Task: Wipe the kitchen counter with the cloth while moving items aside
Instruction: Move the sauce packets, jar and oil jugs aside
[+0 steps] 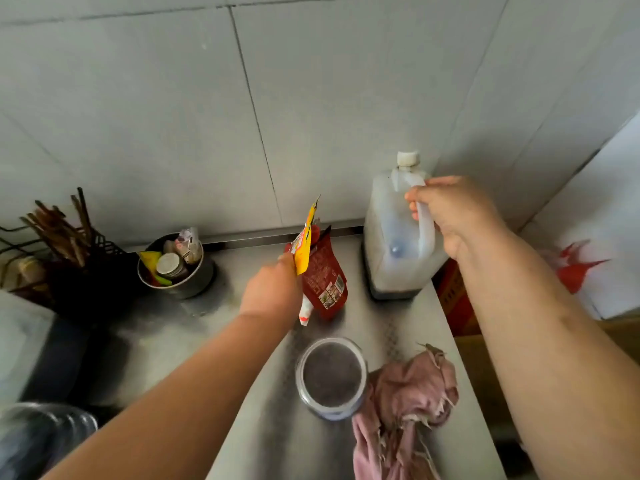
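My left hand grips a yellow sachet together with a red pouch and a small white packet, held just above the steel counter. My right hand is closed around the handle of a large translucent plastic jug with a white cap, standing at the counter's back right corner. A frayed pink cloth lies crumpled on the counter near the front right, untouched by either hand. A clear round jar with dark contents stands right beside the cloth.
A metal cup stuffed with small jars and packets stands at the back left, next to a dark holder of chopsticks. A red box and red-and-white bag sit beyond the counter's right edge. Tiled wall runs behind.
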